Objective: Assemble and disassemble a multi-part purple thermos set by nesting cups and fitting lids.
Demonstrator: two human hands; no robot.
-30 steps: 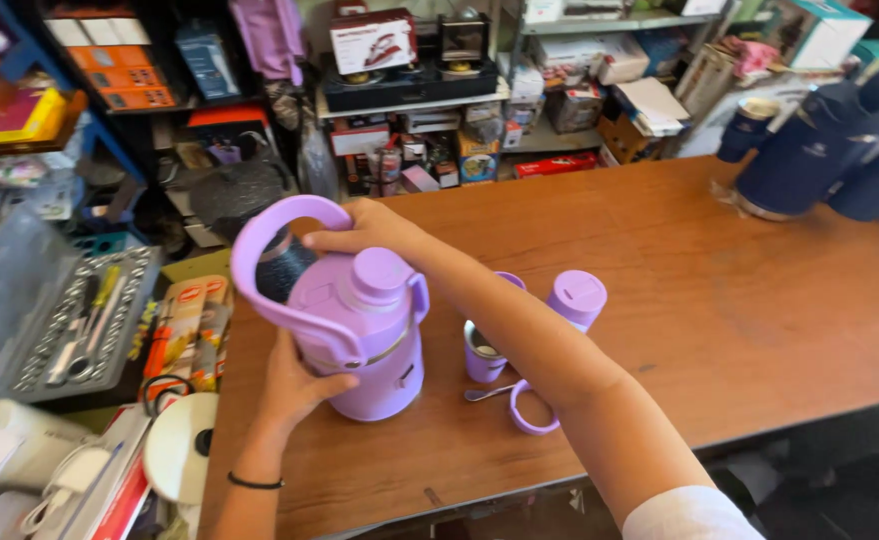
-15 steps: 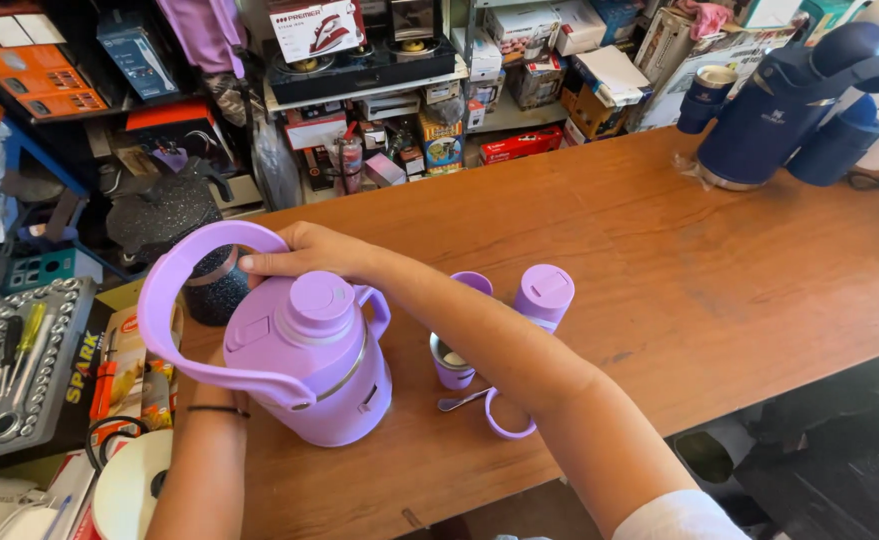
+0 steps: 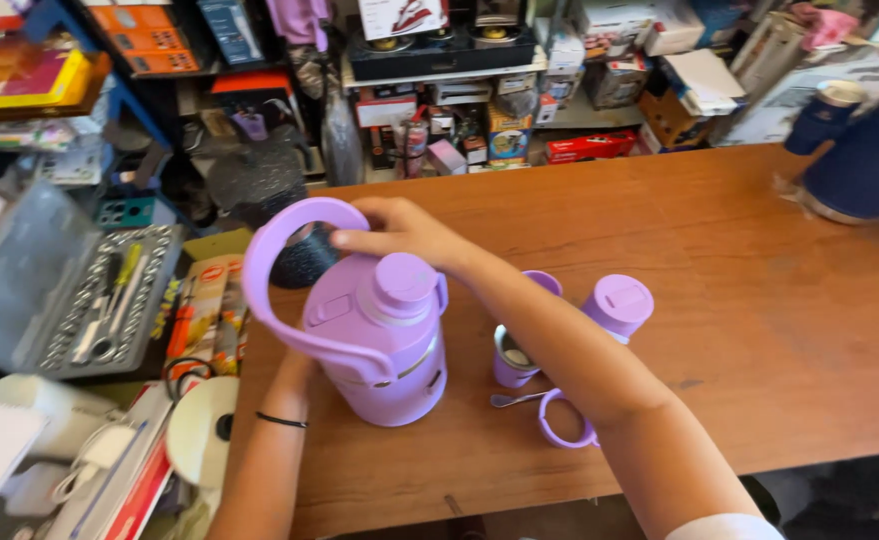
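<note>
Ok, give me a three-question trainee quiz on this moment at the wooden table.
1. True or false: the right hand rests on the lilac jug's carry handle.
2. Which hand is at the side of the lilac jug, behind it? A) left hand B) right hand
3. Fill in: the small lilac cup stands ___ the jug on the wooden table.

Key: 1 true; 2 A; 3 beside, to its right.

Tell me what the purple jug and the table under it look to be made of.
Purple jug: looks like matte coated metal or plastic, an even lilac with soft highlights; which one is unclear. Its carry handle looks like moulded plastic. Table: reddish-brown wood or wood laminate, with faint grain and scuffs.
</note>
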